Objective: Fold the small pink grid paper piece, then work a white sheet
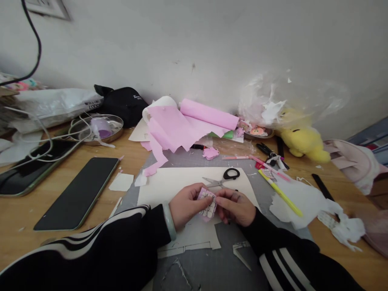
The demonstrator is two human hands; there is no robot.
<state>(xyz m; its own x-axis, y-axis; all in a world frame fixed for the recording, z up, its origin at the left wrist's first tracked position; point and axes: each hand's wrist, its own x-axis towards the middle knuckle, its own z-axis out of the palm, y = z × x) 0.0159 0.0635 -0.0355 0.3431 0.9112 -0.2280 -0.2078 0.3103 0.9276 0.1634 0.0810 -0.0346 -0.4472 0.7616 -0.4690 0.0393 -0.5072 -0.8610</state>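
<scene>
My left hand [188, 204] pinches a small piece of pink-edged paper [208, 204] marked with a black hand-drawn grid, the thumb pressed on its face. From the other side, my right hand [238, 207] grips the same paper's right edge between thumb and fingers. Both hands are over a large sheet of cream paper [169, 182]. Just beyond them lie black-handled scissors [226, 178], partly spread, with the blades pointing left. The paper's back is hidden.
Beneath the sheet is a grey mat [209, 266] with paper offcuts [197, 247]. A smartphone [80, 194] lies left. Behind are a torn pink paper roll [209, 115] and a metal dish [117, 129]. A yellow pen [281, 194] and a yellow plush toy [306, 141] are right.
</scene>
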